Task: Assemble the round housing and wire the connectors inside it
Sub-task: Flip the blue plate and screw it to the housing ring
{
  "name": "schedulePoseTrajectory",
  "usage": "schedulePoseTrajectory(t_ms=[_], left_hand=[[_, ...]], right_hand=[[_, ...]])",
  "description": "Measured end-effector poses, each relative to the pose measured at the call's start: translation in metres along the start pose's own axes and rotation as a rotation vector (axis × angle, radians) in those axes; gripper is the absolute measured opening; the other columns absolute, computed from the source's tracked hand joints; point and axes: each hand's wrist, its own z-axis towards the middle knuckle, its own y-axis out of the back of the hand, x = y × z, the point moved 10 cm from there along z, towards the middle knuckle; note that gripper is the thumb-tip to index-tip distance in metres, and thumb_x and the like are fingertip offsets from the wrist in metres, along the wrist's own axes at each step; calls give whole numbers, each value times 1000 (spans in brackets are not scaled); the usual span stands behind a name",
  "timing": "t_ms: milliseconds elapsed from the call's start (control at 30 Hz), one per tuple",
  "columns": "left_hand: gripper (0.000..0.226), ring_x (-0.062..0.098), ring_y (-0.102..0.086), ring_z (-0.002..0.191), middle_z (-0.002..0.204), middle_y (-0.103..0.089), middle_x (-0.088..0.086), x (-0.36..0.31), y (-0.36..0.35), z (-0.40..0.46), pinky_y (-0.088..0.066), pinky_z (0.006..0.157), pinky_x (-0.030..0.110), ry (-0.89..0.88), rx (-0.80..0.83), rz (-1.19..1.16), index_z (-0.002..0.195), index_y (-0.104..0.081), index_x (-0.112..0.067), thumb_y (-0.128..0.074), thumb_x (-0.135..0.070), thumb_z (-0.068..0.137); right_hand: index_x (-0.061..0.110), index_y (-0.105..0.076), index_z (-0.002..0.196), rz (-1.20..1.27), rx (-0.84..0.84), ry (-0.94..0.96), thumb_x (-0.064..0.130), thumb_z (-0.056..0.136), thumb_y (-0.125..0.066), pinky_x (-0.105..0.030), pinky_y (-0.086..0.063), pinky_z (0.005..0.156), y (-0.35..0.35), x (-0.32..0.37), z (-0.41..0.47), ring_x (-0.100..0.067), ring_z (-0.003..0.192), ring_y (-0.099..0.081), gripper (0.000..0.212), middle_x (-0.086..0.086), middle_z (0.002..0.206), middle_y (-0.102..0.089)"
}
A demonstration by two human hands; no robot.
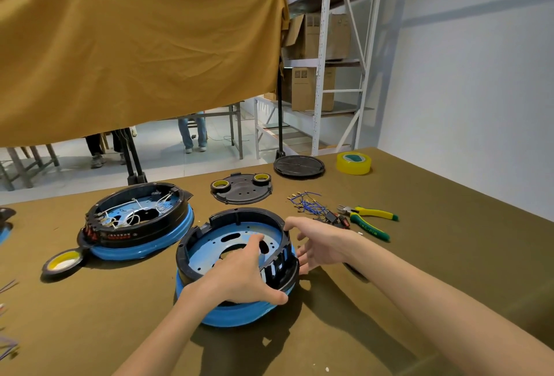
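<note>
A round housing (209, 243) with a black ring wall, a blue base rim and a blue perforated plate inside sits tilted at the table's middle. My left hand (239, 276) grips its near wall, fingers inside on the plate and thumb outside by the rim. My right hand (317, 243) touches the housing's right side with spread fingers, thumb on the top edge. A bundle of blue wires with brass connectors (307, 203) lies behind my right hand, apart from the housing.
A second housing (141, 220) with white wires inside stands at the left. Black tape rolls (63, 261), a black cover plate (241, 188) bearing two tape rolls, a round black lid (299, 166), yellow tape (353, 163) and green-yellow cutters (368, 220) lie around. People's legs stand beyond the table.
</note>
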Motion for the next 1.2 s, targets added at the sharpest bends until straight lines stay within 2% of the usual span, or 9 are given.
schedulePoseTrajectory(t_ms=[133,267,433,533,700,833,1033,1133,1200], left_hand=[[117,18,-48,134,157,-40,-3,-2,15,-4,-47,107,35,-55,-25,58,158,-16,-31,-79,-70,68],[119,23,-29,147,161,-27,-2,-27,35,-13,-26,121,42,-147,-297,272,160,-10,-28,-79,-65,71],[96,30,-33,144,155,-38,4,-58,42,-11,-20,123,50,-131,-486,521,155,-25,-22,-77,-53,81],[88,33,-36,139,147,-40,9,-62,43,-10,-20,120,53,-81,-551,624,149,-31,-14,-77,-49,83],[94,35,-33,134,142,-37,13,-51,40,-13,-19,121,49,-74,-609,654,148,-26,-9,-82,-37,77],[100,31,-33,137,148,-37,8,-38,37,-21,-20,122,45,-125,-643,578,154,-19,-17,-80,-36,78],[87,26,-49,115,129,-51,5,-29,44,-37,-43,101,43,-171,-765,487,145,-36,-22,-70,-61,75],[82,25,-54,102,117,-56,6,-28,51,-46,-50,87,41,-195,-842,455,144,-47,-23,-54,-77,82],[67,23,-54,101,116,-57,4,-25,50,-48,-49,86,37,-208,-850,392,145,-47,-27,-51,-67,93]], right_hand=[[24,-30,135,-10,42,53,47,79,-69,-43,-63,73,-5,5,-2,-39,103,-71,72,-28,121,-60],[18,-31,136,17,43,34,47,81,-68,-40,-63,67,-10,9,-2,-39,92,-75,73,-27,120,-57],[16,-33,132,83,24,-12,39,77,-65,-45,-63,66,-19,17,-7,-46,98,-70,67,-23,118,-50],[16,-31,132,120,15,-47,39,74,-70,-45,-63,65,-18,19,-11,-49,100,-68,74,-23,133,-45],[7,-31,140,-17,125,-123,56,76,-64,-43,-61,82,-27,13,-16,-40,95,-76,87,-28,115,-69],[1,-47,134,-21,187,-119,59,71,-63,-34,-61,76,-34,11,-18,-31,99,-70,87,-22,113,-69],[4,-43,130,108,230,-51,61,72,-77,-46,-60,91,-41,14,-22,-36,105,-73,88,-25,115,-73],[5,-44,134,134,221,-23,75,80,-63,-44,-61,88,-38,15,-22,-34,102,-75,91,-22,114,-74],[5,-40,137,133,210,-9,75,88,-51,-43,-62,83,-37,11,-18,-33,100,-75,86,-23,115,-74]])
